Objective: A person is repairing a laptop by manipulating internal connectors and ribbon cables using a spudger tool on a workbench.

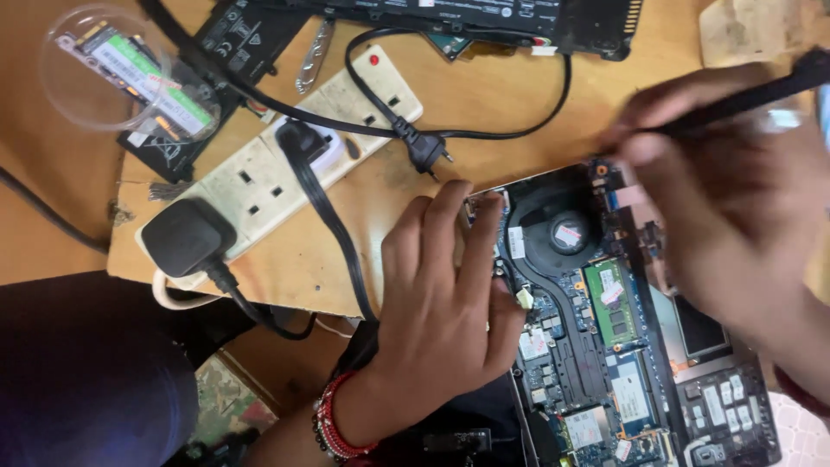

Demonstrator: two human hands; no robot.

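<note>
Far left on the bench (pixel 484 104), a memory stick in a clear lid (pixel 104 65) sits w/ the power strip (pixel 277 173), parked clear of the work. Left hand (pixel 445 294) lies flat, fingers together, on the opened laptop's (pixel 605 346) edge, prob. to steady it. Right hand (pixel 735 207), blurred, has fingers clamped on a thin black tool (pixel 743 99) angled over the fan (pixel 566 232).

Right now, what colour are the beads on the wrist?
Red, with some white, on the left hand's bracelet, seen in the head view.
</note>
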